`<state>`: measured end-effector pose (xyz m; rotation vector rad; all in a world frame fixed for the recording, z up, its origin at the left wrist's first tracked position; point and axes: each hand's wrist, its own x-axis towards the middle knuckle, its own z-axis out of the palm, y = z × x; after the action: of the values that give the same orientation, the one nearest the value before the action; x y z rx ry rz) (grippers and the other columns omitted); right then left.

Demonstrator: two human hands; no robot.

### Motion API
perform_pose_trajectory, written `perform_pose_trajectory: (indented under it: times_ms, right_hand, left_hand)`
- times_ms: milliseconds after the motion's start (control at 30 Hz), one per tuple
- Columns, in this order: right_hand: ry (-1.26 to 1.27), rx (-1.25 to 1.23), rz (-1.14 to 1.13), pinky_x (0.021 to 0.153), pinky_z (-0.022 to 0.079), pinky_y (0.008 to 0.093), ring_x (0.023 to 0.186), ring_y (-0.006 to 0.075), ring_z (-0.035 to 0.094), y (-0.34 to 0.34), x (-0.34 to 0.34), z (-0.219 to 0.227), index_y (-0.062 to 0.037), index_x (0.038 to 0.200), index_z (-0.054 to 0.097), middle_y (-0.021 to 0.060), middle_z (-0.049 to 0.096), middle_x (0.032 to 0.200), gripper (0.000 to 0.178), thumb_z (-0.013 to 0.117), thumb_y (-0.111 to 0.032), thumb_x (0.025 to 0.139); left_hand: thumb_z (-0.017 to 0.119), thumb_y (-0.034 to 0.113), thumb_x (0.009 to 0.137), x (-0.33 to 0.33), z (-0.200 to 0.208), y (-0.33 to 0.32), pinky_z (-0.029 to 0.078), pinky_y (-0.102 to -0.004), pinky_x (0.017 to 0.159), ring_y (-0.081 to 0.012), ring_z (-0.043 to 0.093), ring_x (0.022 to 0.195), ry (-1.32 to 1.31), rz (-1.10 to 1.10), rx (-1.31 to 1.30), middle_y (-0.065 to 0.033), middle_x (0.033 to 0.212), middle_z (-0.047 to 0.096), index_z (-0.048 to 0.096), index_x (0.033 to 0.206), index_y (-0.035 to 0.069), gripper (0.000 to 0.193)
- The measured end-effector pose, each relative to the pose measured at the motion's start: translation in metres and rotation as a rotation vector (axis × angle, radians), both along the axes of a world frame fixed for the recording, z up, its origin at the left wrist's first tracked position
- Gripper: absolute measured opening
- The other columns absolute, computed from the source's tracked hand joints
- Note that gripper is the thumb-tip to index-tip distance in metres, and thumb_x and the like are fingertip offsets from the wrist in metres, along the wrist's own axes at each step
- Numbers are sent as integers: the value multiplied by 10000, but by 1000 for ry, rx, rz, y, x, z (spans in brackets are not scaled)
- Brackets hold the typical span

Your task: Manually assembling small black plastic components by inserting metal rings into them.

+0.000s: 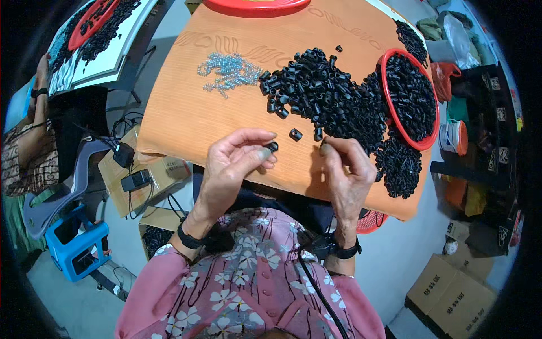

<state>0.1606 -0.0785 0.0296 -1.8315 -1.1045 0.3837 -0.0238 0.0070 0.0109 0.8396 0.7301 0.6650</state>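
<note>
My left hand (234, 164) is closed on a small black tube-shaped plastic part (272, 147), pinched between thumb and fingers above the table's near edge. To its right, my right hand (347, 169) has thumb and forefinger pressed together. A tiny dark thing shows at its fingertips, too small to name. Between the hands, a loose black tube part (295, 134) and another tube part (318, 134) lie on the orange tabletop (197, 127). Beyond them spreads a large heap of black tube parts (307, 82). Small silvery springs (228, 72) form a pile to the left.
A red basket (385, 79) full of small black pieces stands at the right, with a pile of similar pieces (398, 172) before it. Another red container (257, 7) sits at the far edge. A blue plastic stool (76, 243) and cardboard boxes (451, 294) stand on the floor. Someone sits far left.
</note>
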Motion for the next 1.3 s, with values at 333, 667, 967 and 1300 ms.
perform_pose_trajectory:
  times_ms: [333,667,967,1300]
  right_hand:
    - [-341,34,-274,627,481,332,673,233,618,-35,23,-11,43,866,657,137,631,769,71,642,37,797]
    - [-312,-32,-400,639,488,335,691,246,627,-66,36,-12,42,877,655,147,639,789,91,635,32,789]
    - [-202,-59,-324,572,461,323,610,204,574,-60,22,-15,25,862,649,108,592,738,95,672,13,771]
    - [-254,14,-75,633,476,387,728,298,599,-12,-4,-30,6,909,625,134,600,805,152,680,-14,769]
  left_hand:
    - [596,26,891,0,-10,1,534,-259,783,-143,651,865,-97,39,-59,-122,996,663,593,1078,-28,195]
    - [598,27,896,10,-12,3,533,-265,756,-139,638,819,-163,-71,-39,-126,995,659,588,1104,-34,217]
    - [598,26,896,19,-13,4,532,-266,746,-147,635,806,-170,-113,-76,-132,978,659,590,1094,-45,210]
    - [597,52,905,20,-14,3,509,-264,765,-149,608,834,-152,-94,-61,-131,999,633,582,1106,-18,213]
